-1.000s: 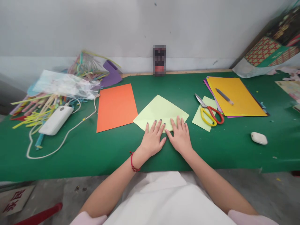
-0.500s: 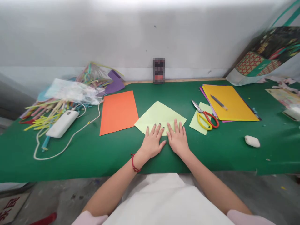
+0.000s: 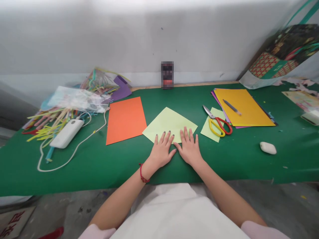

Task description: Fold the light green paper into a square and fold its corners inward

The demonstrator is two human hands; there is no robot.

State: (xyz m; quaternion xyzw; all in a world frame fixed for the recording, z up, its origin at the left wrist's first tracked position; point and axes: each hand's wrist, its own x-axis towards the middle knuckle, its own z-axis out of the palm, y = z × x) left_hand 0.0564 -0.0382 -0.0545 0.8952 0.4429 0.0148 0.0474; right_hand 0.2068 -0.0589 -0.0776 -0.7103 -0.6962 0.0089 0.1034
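1. Pale green sheet [image 3: 166, 121] lies flat on the tabletop [image 3: 184, 96], diamond-wise, between orange sheet [image 3: 126, 121] and scissors [image 3: 214, 118].
2. Left hand [image 3: 162, 151]: palm down, fingers spread, fingertips on the sheet's near edge; likely steadying it.
3. Right hand [image 3: 188, 147]: same pose, just beside; the pair probably keeps that edge flat.
4. Scissors rest on small green paper [image 3: 205, 129], handles nearer the person, presumably for easy reach.
5. Pen [image 3: 231, 107] sits on yellow paper [image 3: 249, 111], seemingly clear of the hands.

Tabletop [image 3: 99, 176]: smooth, green, faintly glossy. Midway between front and back edges, matt light-green paper [image 3: 166, 121]; toward the back left corner, crinkled translucent plastic film [image 3: 77, 98]. Scissors [image 3: 213, 117]: shiny metal blades, smooth plastic handles.
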